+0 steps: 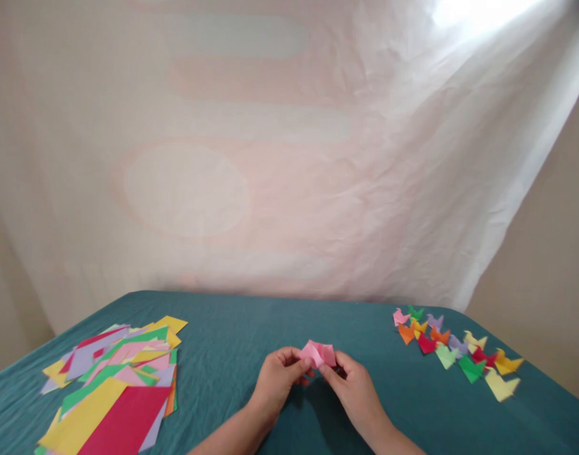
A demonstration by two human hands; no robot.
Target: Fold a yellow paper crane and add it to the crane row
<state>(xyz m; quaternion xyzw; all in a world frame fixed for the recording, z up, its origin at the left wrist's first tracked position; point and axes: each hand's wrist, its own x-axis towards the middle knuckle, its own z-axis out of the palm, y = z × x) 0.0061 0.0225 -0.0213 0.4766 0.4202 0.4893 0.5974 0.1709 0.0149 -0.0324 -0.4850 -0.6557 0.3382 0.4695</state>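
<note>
A small piece of folded pink origami paper [318, 352] is held up between my two hands, a little above the table at the front middle. My left hand [280, 378] pinches its left side between thumb and fingers. On the right side, my right hand [352, 384] pinches it in the same way, thumb toward me. The paper has several creases and stands partly spread. Its lower edge is hidden behind my thumbs.
A dark green cloth covers the table [223, 341]. Loose coloured paper sheets [123, 411] lie heaped at the left. Several small folded paper birds [472, 368] stand in rows at the right. Behind the table hangs a pale sheet [289, 189].
</note>
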